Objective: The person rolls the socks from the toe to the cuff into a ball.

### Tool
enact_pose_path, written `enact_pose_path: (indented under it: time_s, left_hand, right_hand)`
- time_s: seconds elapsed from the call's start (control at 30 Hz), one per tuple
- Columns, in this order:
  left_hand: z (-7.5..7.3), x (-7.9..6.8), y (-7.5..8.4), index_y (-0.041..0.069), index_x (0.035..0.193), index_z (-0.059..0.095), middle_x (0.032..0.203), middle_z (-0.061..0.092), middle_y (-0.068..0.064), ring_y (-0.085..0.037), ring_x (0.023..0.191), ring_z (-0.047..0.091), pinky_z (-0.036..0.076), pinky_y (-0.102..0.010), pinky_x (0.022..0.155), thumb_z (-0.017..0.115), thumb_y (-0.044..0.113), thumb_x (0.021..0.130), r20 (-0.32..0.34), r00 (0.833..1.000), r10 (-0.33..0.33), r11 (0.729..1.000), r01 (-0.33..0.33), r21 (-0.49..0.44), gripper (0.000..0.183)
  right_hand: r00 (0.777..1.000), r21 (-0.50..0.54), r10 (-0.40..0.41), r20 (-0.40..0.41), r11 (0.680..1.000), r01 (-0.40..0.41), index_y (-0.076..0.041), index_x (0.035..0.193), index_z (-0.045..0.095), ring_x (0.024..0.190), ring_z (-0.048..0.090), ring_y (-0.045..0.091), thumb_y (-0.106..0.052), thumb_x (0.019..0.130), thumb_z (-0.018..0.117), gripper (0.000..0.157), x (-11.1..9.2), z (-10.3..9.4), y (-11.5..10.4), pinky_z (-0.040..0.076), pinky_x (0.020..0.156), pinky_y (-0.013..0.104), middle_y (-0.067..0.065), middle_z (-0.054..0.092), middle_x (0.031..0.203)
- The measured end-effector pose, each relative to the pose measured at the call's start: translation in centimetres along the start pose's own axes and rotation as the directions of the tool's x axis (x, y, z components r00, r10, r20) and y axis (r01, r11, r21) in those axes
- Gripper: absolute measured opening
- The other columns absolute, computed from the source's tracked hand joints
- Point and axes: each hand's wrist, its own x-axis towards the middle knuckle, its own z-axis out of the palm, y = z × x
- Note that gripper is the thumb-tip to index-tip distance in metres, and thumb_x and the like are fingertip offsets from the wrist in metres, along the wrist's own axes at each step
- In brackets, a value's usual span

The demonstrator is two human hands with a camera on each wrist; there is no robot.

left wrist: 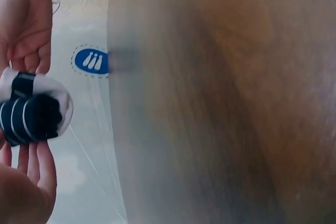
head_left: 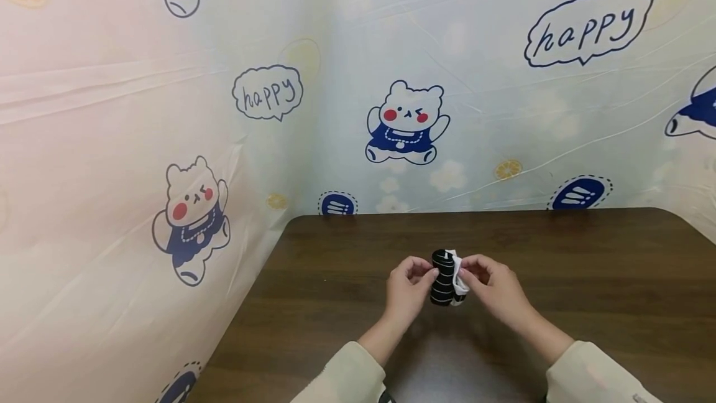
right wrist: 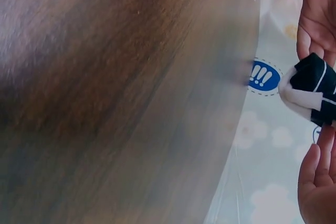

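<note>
A small rolled bundle of cloth, apparently socks [head_left: 442, 278], is held up above the brown table. Its outside is black with thin white stripes, and white fabric shows along its right side. My left hand [head_left: 410, 285] pinches the black striped side between thumb and fingers. On the other side, my right hand [head_left: 498, 285] pinches the white fabric. The left wrist view shows the socks [left wrist: 31, 116] between both hands, with white cloth wrapped behind the black roll. A white strip over the black end of the socks [right wrist: 310, 95] appears in the right wrist view.
The dark wooden table [head_left: 335, 328] has rounded far corners. Behind it and at the left hangs a pale curtain [head_left: 335, 142] printed with bears, "happy" bubbles and fruit slices. Light sleeves [head_left: 349, 378] cover both forearms.
</note>
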Motion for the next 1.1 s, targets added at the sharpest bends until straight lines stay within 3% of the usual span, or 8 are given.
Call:
enact_pose_path:
  time_s: [0.17,0.27,0.5,0.7,0.83,1.1]
  left_hand:
    - [0.49,-0.21,-0.39,0.002,0.085,0.068,0.079,0.069,-0.002,-0.005,0.067,0.063,0.051,-0.022,0.062,0.068,0.004,0.084,-0.048,0.990,0.132,0.987,-0.127,0.099,0.002]
    - [0.51,-0.36,-0.34,0.002,0.089,0.070,0.083,0.070,-0.004,-0.008,0.073,0.065,0.052,-0.022,0.065,0.066,0.005,0.086,-0.032,0.990,0.136,0.984,-0.131,0.122,0.006]
    - [0.47,-0.64,0.19,0.002,0.093,0.066,0.088,0.069,-0.005,-0.016,0.082,0.068,0.052,-0.024,0.070,0.076,0.019,0.081,0.033,0.999,-0.003,1.000,0.002,0.011,0.023]
    - [0.63,-0.65,0.31,0.006,0.091,0.061,0.085,0.067,0.001,-0.012,0.079,0.066,0.053,-0.024,0.065,0.082,0.022,0.074,0.078,0.993,-0.086,0.995,0.082,0.049,0.031]
    - [0.69,-0.67,0.13,0.007,0.092,0.060,0.086,0.067,0.001,-0.011,0.079,0.065,0.053,-0.025,0.065,0.084,0.021,0.072,0.121,0.986,-0.113,0.993,0.107,0.050,0.034]
    - [0.36,-0.77,-0.12,0.004,0.094,0.059,0.091,0.068,-0.003,-0.012,0.081,0.066,0.053,-0.025,0.067,0.080,0.009,0.075,0.192,0.977,-0.097,0.993,0.109,-0.050,0.029]
  right_hand:
    - [0.999,-0.009,-0.014,-0.046,1.000,0.013,-0.004,0.094,0.066,0.065,0.058,0.009,-0.009,0.087,0.070,0.010,-0.15,0.38,-0.08,0.047,0.057,0.024,0.001,0.065,0.078]
    - [0.998,-0.014,-0.011,-0.055,1.000,0.010,-0.005,0.093,0.066,0.065,0.061,0.010,-0.012,0.086,0.071,0.010,-0.24,0.51,-0.05,0.047,0.057,0.024,0.000,0.066,0.078]
    - [1.000,-0.065,0.002,-0.026,0.998,-0.003,-0.006,0.102,0.068,0.076,0.063,0.015,-0.018,0.095,0.060,0.016,-0.47,0.28,-0.06,0.048,0.064,0.027,0.002,0.069,0.085]
    - [1.000,-0.048,-0.006,-0.012,0.999,0.006,-0.006,0.096,0.067,0.069,0.061,0.011,-0.008,0.087,0.069,0.010,-0.47,0.38,-0.02,0.049,0.060,0.025,0.001,0.066,0.080]
    - [1.000,-0.023,0.013,-0.007,1.000,-0.013,-0.005,0.092,0.065,0.065,0.061,0.010,-0.002,0.083,0.072,0.011,-0.50,0.44,-0.19,0.049,0.058,0.024,0.000,0.064,0.077]
    - [0.998,0.005,0.059,0.023,0.998,-0.059,-0.005,0.090,0.063,0.067,0.064,0.011,-0.011,0.083,0.074,0.014,-0.54,0.35,-0.20,0.050,0.059,0.024,0.000,0.065,0.077]
